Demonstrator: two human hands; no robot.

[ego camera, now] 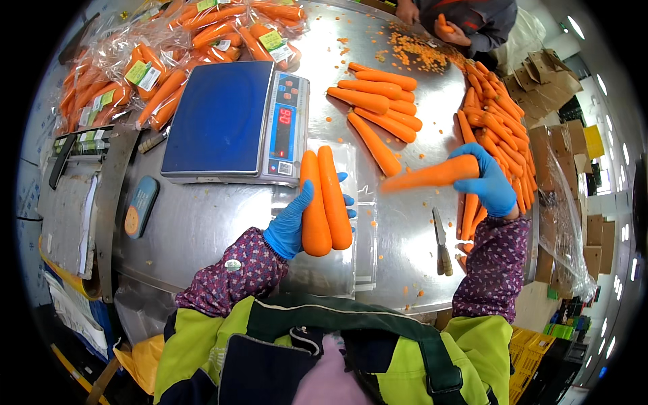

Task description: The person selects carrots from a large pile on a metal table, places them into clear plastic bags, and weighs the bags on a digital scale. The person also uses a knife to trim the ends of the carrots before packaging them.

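Note:
Two large carrots lie side by side in my blue-gloved left hand, just in front of the digital scale. Its blue platform bears nothing, and its red display is lit. My right hand, also gloved in blue, grips the thick end of a single carrot, whose tip points left and is blurred. Beyond that tip lies a group of loose carrots on the steel table. Flat clear plastic bags lie beneath and beside my left hand.
Bagged carrots are heaped at the back left. A large carrot pile lines the right edge. A knife lies near my right forearm, and a blue case at left. Across the table, a co-worker's hand holds a carrot piece near orange scraps.

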